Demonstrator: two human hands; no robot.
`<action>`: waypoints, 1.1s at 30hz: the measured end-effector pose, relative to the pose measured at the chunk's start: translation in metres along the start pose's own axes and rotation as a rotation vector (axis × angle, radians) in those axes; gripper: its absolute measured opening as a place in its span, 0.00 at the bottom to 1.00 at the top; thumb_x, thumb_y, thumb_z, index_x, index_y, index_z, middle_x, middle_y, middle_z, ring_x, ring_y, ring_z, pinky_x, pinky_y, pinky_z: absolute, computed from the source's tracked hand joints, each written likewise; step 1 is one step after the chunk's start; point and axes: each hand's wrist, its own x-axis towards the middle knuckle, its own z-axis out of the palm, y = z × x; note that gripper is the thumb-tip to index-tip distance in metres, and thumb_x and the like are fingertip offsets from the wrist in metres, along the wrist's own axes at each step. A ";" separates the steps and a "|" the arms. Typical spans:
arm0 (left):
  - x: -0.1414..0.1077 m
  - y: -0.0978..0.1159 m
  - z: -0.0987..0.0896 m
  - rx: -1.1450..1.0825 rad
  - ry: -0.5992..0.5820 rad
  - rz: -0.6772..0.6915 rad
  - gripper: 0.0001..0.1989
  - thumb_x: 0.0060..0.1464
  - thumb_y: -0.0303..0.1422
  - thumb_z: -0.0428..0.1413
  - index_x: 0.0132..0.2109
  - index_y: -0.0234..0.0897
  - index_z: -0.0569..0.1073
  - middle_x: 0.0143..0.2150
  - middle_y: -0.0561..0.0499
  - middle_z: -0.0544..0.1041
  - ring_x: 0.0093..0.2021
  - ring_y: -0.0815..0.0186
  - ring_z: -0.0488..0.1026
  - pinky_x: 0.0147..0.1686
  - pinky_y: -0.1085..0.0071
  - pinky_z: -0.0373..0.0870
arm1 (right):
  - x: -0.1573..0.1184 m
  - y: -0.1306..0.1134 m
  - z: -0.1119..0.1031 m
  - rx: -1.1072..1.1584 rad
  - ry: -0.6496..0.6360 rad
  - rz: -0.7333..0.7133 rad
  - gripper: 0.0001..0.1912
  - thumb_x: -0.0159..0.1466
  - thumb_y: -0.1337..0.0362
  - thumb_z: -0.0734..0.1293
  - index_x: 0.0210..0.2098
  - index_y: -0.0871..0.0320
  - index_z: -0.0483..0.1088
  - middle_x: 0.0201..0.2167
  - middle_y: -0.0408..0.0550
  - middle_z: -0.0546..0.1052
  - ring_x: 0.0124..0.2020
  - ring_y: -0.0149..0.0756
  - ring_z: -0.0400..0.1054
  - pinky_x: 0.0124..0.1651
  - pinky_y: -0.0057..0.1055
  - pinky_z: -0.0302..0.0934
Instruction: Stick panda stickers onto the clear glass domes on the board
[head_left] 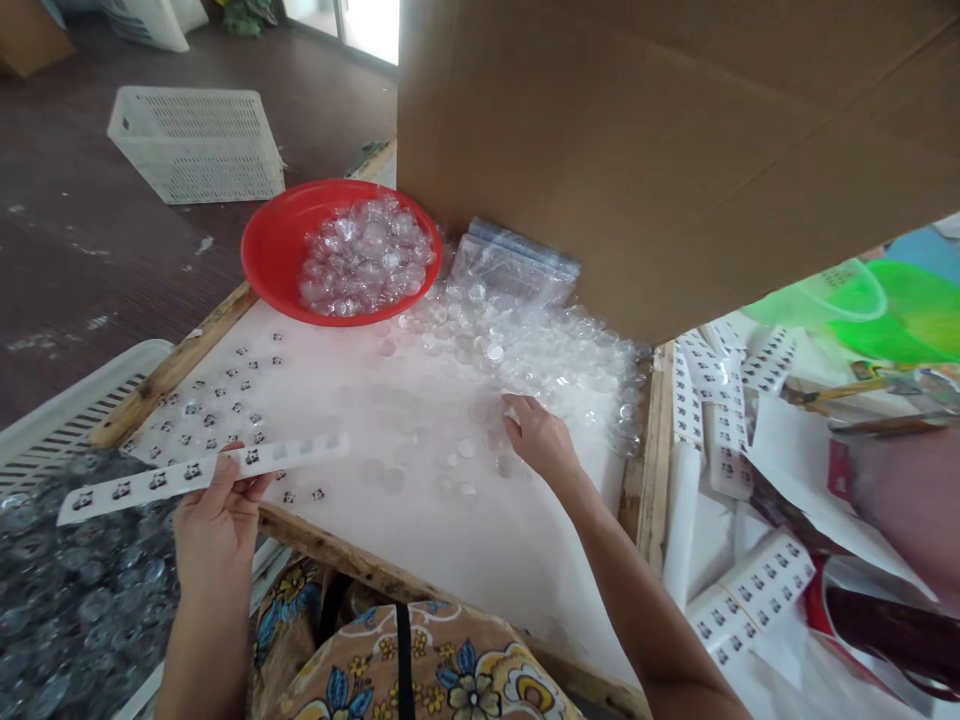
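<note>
My left hand [217,510] pinches a white sticker strip [157,482] between thumb and fingers, above the table's left front edge. Small black-and-white panda prints run along its left part; the right end looks bare. My right hand [541,440] is closed at the near side of a heap of small clear plastic discs [555,350]; whatever its fingertips hold is too small to make out. A few loose discs [466,447] lie between the hands on the white tabletop [337,400]. Beyond my left hand, several small pieces with panda prints [217,405] are spread out.
A red basin [268,245] of clear plastic pieces stands at the back left, beside stacked plastic bags [514,262]. A cardboard sheet [637,140] walls the back. Wooden strips [652,450] edge the table. Sticker sheets [754,590] lie right; a crate [82,400] stands left.
</note>
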 end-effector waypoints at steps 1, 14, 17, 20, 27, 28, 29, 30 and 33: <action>0.001 0.000 -0.001 -0.002 0.003 -0.001 0.14 0.37 0.28 0.70 0.35 0.34 0.78 0.36 0.53 0.79 0.32 0.68 0.75 0.31 0.71 0.80 | -0.001 0.001 -0.001 0.007 0.011 0.005 0.18 0.67 0.67 0.59 0.56 0.58 0.66 0.52 0.54 0.74 0.36 0.40 0.74 0.33 0.32 0.63; 0.001 -0.001 0.003 -0.022 -0.030 -0.012 0.16 0.38 0.30 0.71 0.36 0.32 0.78 0.37 0.52 0.79 0.34 0.68 0.75 0.31 0.71 0.79 | -0.005 -0.033 0.007 0.347 -0.010 -0.290 0.15 0.64 0.68 0.61 0.50 0.56 0.69 0.44 0.51 0.77 0.44 0.40 0.72 0.46 0.36 0.68; 0.004 -0.002 -0.001 -0.011 -0.008 -0.021 0.13 0.39 0.28 0.70 0.36 0.33 0.78 0.36 0.53 0.79 0.34 0.68 0.76 0.32 0.71 0.79 | 0.002 -0.031 0.011 0.290 0.004 -0.297 0.17 0.64 0.71 0.60 0.52 0.57 0.69 0.49 0.53 0.76 0.49 0.43 0.70 0.50 0.40 0.67; 0.006 -0.004 -0.005 0.015 -0.009 -0.018 0.13 0.41 0.28 0.69 0.36 0.33 0.78 0.36 0.53 0.80 0.33 0.69 0.76 0.32 0.72 0.79 | 0.004 -0.027 0.011 0.251 0.007 -0.319 0.18 0.65 0.70 0.61 0.53 0.56 0.70 0.54 0.53 0.74 0.53 0.43 0.69 0.52 0.40 0.67; -0.002 -0.010 -0.003 0.027 -0.031 -0.017 0.16 0.35 0.35 0.71 0.32 0.36 0.77 0.37 0.51 0.80 0.32 0.67 0.76 0.31 0.71 0.77 | -0.001 -0.046 -0.006 0.403 0.124 -0.300 0.11 0.67 0.64 0.61 0.45 0.54 0.74 0.44 0.51 0.77 0.39 0.39 0.74 0.39 0.34 0.69; -0.004 -0.011 -0.001 0.040 -0.040 -0.007 0.16 0.35 0.36 0.71 0.33 0.36 0.78 0.37 0.50 0.79 0.32 0.67 0.76 0.31 0.71 0.77 | -0.001 -0.057 -0.009 0.478 0.127 -0.309 0.11 0.67 0.63 0.62 0.44 0.54 0.74 0.43 0.50 0.77 0.36 0.37 0.74 0.37 0.32 0.68; -0.006 -0.011 0.000 0.056 -0.055 0.008 0.16 0.36 0.36 0.71 0.34 0.37 0.78 0.38 0.50 0.79 0.33 0.66 0.76 0.31 0.71 0.77 | 0.000 -0.071 -0.013 0.556 0.119 -0.332 0.10 0.67 0.63 0.62 0.44 0.54 0.74 0.42 0.50 0.77 0.35 0.36 0.73 0.35 0.31 0.68; -0.009 -0.012 0.001 0.074 -0.080 0.027 0.16 0.37 0.37 0.71 0.34 0.37 0.78 0.39 0.49 0.79 0.34 0.65 0.76 0.31 0.71 0.77 | 0.000 -0.087 -0.017 0.626 0.102 -0.368 0.10 0.66 0.63 0.63 0.43 0.54 0.74 0.41 0.50 0.78 0.35 0.35 0.73 0.35 0.31 0.68; -0.018 -0.013 0.003 0.134 -0.168 0.067 0.15 0.42 0.40 0.69 0.36 0.37 0.79 0.41 0.47 0.79 0.35 0.65 0.76 0.31 0.71 0.77 | 0.002 -0.141 -0.024 0.760 0.027 -0.522 0.09 0.66 0.64 0.64 0.44 0.54 0.74 0.40 0.49 0.78 0.40 0.37 0.73 0.43 0.34 0.68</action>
